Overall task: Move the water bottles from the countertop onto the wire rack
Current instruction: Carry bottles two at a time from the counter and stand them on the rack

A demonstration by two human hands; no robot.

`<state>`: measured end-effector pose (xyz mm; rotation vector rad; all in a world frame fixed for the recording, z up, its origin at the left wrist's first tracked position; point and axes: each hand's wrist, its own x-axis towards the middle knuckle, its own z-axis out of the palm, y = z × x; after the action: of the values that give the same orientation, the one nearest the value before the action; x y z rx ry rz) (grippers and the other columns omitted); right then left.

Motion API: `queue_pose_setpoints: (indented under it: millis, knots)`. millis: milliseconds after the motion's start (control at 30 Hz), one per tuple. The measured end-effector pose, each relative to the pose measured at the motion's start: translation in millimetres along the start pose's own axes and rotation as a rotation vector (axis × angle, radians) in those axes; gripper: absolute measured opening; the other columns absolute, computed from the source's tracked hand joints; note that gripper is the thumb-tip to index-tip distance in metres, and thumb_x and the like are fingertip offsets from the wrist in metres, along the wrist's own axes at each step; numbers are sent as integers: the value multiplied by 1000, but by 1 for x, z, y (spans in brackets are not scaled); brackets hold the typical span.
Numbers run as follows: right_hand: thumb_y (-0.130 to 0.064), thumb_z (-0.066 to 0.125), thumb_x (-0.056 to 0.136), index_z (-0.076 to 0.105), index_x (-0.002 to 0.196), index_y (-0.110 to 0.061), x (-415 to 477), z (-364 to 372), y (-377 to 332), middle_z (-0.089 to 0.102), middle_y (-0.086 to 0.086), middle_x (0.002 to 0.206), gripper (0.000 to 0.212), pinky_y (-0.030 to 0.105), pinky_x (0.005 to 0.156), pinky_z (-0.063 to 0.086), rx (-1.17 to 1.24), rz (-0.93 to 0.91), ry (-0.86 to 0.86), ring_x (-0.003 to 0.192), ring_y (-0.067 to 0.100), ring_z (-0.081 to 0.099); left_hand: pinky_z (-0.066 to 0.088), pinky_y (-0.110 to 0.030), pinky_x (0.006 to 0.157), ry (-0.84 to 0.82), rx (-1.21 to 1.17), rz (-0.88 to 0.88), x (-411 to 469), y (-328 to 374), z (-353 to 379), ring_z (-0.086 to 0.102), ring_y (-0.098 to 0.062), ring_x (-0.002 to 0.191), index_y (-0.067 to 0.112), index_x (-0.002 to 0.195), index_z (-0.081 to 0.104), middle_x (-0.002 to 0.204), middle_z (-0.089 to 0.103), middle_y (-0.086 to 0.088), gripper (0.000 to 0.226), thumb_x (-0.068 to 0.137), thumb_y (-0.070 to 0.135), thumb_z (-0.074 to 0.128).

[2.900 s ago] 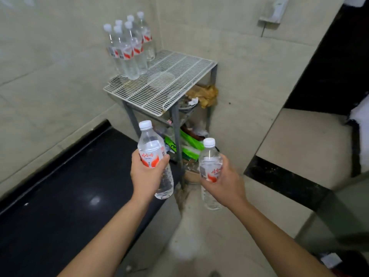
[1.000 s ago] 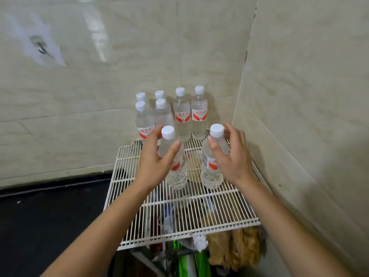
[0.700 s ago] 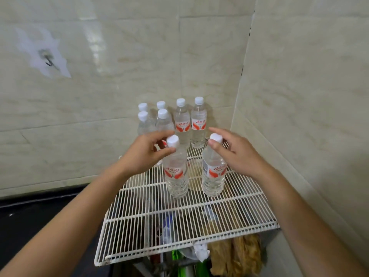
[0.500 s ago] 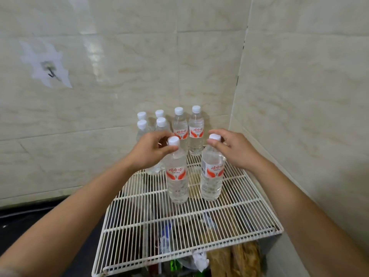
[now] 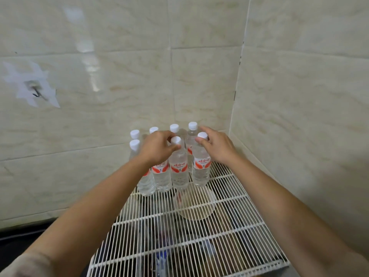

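Several clear water bottles with white caps and red labels stand upright in a tight group at the back of the white wire rack, in the wall corner. My left hand grips the neck of one front bottle, thumb and fingers around it just below the cap. My right hand holds the top of the bottle beside it, fingertips at its cap. Both bottles rest on the rack, pressed against the rows behind them.
Tiled walls close in behind and to the right of the rack. A round clear dish shows beneath the wires, with dark clutter on the lower shelf. A dark countertop edge runs at lower left. A hook hangs on the left wall.
Both hands have slid the two bottles backward across the rack until they meet the bottles standing at the wall. The hands stay at the bottle tops.
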<state>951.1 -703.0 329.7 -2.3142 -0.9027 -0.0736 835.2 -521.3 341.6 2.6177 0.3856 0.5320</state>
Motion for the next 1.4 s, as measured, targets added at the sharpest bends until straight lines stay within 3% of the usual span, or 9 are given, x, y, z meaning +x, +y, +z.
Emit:
queue_pose_setpoints:
  millis: [167, 300, 467, 667, 833, 967, 1067, 1233, 1400]
  knots:
    - [-44, 56, 100, 47, 148, -30, 17, 13, 0, 72, 8, 113, 51, 37, 85, 49, 40, -20, 12, 106, 30, 65, 44, -43, 96, 36, 129, 22, 15, -4, 2, 63, -20, 104, 27, 114, 70, 108, 73, 6, 33, 89, 48, 67]
    - [-39, 63, 98, 54, 144, -28, 27, 16, -3, 71, 5, 121, 48, 35, 91, 49, 87, -47, 36, 108, 25, 64, 29, -40, 95, 48, 201, 52, 24, -4, 0, 54, -18, 112, 30, 120, 68, 109, 72, 10, 37, 90, 50, 65]
    - [-45, 68, 93, 65, 132, -27, 29, 20, 0, 73, -2, 117, 43, 36, 88, 54, 80, -37, 71, 103, 19, 66, 44, -41, 93, 3, 91, 38, 27, -13, 3, 59, -19, 105, 25, 119, 68, 100, 68, 8, 36, 89, 45, 70]
    - [-50, 63, 94, 61, 130, -28, 21, 21, -3, 67, -7, 127, 42, 39, 87, 55, 26, -84, 64, 107, 16, 64, 54, -35, 82, -22, 15, 24, 22, -18, 3, 63, -14, 92, 21, 120, 66, 101, 70, 4, 41, 87, 45, 72]
    - [-59, 48, 98, 57, 137, -28, 14, 10, -9, 60, -2, 136, 50, 39, 93, 52, -13, -65, 74, 117, 19, 62, 50, -42, 92, -21, 174, 128, 13, -14, -7, 61, -25, 112, 17, 128, 64, 120, 69, -4, 51, 92, 52, 62]
    - [-51, 41, 104, 48, 146, -20, 9, -8, -17, 48, 5, 147, 53, 39, 99, 44, -106, -121, 182, 133, 26, 49, 45, -47, 101, 156, 300, 123, -3, -16, -40, 53, -31, 127, 15, 135, 59, 135, 63, -10, 60, 98, 59, 44]
    - [-48, 43, 104, 43, 150, -19, 0, -8, -26, 38, 10, 155, 55, 44, 108, 40, -159, -189, 241, 139, 32, 40, 42, -49, 101, 313, 421, 56, -32, -27, -62, 52, -32, 129, 15, 135, 59, 137, 60, -9, 59, 99, 56, 38]
    - [-45, 45, 101, 52, 143, -12, -16, 34, -52, 38, 21, 156, 54, 54, 117, 30, -184, -413, 381, 142, 40, 35, 43, -50, 97, 406, 502, -85, -113, -54, -75, 57, -33, 122, 14, 129, 63, 132, 64, -11, 54, 99, 52, 39]
    - [-41, 54, 97, 51, 145, -15, -68, 124, -137, 34, 20, 159, 55, 56, 122, 20, -43, -652, 218, 148, 36, 25, 45, -51, 96, 320, 635, -320, -237, -99, -95, 58, -37, 120, 12, 130, 61, 133, 62, -15, 53, 98, 50, 42]
